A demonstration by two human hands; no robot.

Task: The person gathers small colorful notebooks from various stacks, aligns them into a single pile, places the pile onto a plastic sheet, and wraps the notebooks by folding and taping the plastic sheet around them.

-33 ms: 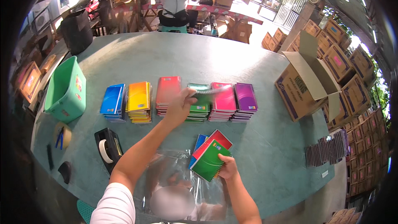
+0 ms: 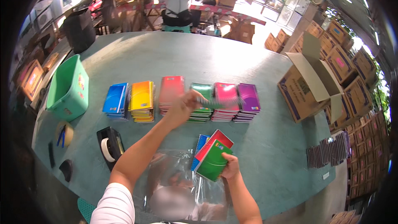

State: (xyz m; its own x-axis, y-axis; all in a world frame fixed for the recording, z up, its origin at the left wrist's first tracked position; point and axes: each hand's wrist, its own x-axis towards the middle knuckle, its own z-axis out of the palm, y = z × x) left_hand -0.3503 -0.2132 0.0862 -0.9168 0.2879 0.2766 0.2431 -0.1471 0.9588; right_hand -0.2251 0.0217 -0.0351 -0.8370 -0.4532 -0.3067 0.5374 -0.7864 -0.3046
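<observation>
My left hand is closed on a spiral notebook, smeared by motion and seen nearly edge-on, above the green and pink stacks. My right hand grips a fan of small spiral notebooks: a green notebook on top, a red notebook and a blue notebook behind. In a row beyond stand a blue stack, yellow stack, red stack, green stack, pink stack and purple stack. Beneath the fan lies clear plastic.
A black tape dispenser stands left of my left forearm. Farther left are a green bin and a tape roll. An open carton and a dark stack sit at right. A person sits beyond the table.
The notebook in my left hand has swung lower and turned flatter. My right hand keeps its fan almost in place. The whole view has shifted slightly.
</observation>
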